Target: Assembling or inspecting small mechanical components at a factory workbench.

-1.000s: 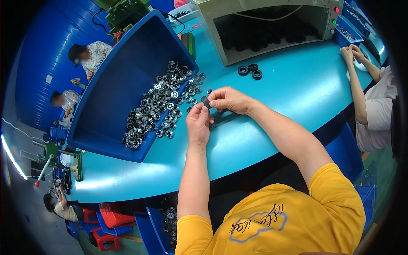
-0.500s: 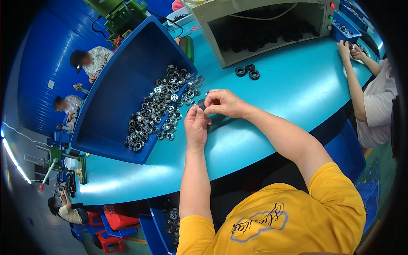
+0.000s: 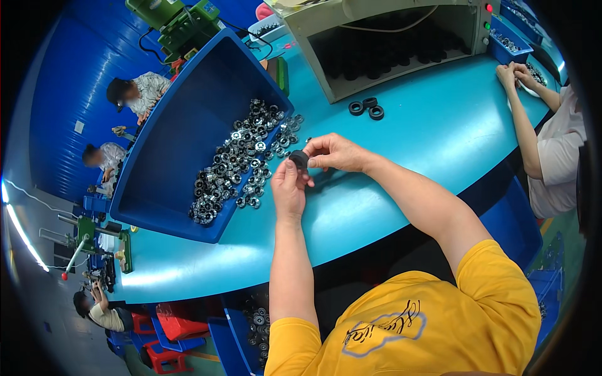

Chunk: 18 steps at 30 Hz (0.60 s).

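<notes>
A black ring-shaped part, like a small tyre, is held above the table between my two hands. My left hand grips it from below with thumb and fingers. From the right, the fingers of my right hand pinch its edge. A tiny shiny bit shows by the right fingertips, too small to name. Just left of my hands, many shiny metal-and-black hub-like parts lie in and along the lip of a tilted blue bin. Three more black rings rest on the table beyond my right hand.
A grey metal box with an open front holds dark pieces at the back of the turquoise table. Another person's hands work at the far right beside a small blue bin. Green machines stand at the back left.
The black ring has turned in my fingers, so more of its broad side shows. My right fingers have shifted slightly along it. The co-worker's hands at the right have drawn together.
</notes>
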{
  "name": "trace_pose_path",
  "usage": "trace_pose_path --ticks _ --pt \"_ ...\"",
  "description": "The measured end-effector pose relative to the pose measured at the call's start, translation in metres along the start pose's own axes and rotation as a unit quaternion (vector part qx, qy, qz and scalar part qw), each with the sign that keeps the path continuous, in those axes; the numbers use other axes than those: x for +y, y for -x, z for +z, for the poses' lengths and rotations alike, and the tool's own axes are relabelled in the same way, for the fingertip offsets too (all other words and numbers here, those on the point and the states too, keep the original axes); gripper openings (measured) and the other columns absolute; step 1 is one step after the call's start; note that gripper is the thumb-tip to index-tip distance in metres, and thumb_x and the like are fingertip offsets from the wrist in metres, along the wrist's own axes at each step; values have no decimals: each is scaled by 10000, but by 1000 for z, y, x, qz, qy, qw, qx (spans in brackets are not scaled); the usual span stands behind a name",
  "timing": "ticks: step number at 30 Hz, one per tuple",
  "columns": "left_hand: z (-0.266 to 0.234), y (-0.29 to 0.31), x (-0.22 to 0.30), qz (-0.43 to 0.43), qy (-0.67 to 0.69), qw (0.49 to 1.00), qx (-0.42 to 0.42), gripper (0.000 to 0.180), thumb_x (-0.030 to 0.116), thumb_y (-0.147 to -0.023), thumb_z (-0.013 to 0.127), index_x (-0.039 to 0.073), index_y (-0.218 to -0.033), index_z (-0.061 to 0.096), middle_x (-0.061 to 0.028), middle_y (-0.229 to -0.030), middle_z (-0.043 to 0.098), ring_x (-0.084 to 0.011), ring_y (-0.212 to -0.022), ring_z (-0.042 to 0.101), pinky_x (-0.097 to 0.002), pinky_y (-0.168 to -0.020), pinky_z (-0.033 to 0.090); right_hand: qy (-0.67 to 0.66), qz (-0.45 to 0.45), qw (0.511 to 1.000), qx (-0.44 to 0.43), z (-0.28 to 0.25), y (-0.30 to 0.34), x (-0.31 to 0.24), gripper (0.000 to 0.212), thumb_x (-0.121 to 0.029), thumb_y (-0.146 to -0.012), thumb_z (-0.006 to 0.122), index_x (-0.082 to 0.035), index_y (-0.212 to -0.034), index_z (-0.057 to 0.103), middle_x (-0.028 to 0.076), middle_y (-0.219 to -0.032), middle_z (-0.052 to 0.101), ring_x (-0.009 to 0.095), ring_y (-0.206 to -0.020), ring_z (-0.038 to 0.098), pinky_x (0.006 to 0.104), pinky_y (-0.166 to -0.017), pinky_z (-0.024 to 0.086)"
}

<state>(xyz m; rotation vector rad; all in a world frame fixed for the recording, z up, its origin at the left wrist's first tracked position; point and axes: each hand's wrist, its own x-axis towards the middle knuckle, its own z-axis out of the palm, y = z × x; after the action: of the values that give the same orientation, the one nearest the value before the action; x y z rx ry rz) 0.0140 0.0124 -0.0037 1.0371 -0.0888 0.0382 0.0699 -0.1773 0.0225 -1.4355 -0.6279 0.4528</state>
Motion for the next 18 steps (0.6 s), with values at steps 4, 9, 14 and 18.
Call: trace_pose_path --ticks 4,9,14,18 --pt "-5 -3 -2 25 -21 998 51 254 263 -1018 627 10 -1047 636 -51 -889 654 -110 -705 589 -270 -592 534 178 -142 962 152 9 1 1 312 -136 -791 834 -91 -1083 735 -12 -872 617 73 -713 557 245 -624 480" --pt "-6 -1 -6 20 -29 999 34 232 257 -999 656 28 -1021 626 -49 -879 661 -108 -702 594 -265 -578 525 302 -238 910 155 19 4 -3 229 -110 -768 821 -91 -984 745 31 -841 622 152 -668 572 301 -595 474" --pt "-4 1 -7 -3 -11 1000 11 273 330 -997 648 61 -1039 627 -29 -905 675 -91 -724 596 -240 -570 472 261 -200 935 132 20 4 2 177 -93 -741 819 -51 -856 691 50 -827 613 190 -703 593 327 -619 471" --pt "-3 0 -6 -3 -6 1000 -1 315 381 -998 632 73 -1064 623 -24 -925 683 -86 -742 599 -238 -589 455 211 -170 954 129 24 5 1 180 -71 -723 821 -40 -830 679 36 -815 601 171 -726 590 305 -645 467"
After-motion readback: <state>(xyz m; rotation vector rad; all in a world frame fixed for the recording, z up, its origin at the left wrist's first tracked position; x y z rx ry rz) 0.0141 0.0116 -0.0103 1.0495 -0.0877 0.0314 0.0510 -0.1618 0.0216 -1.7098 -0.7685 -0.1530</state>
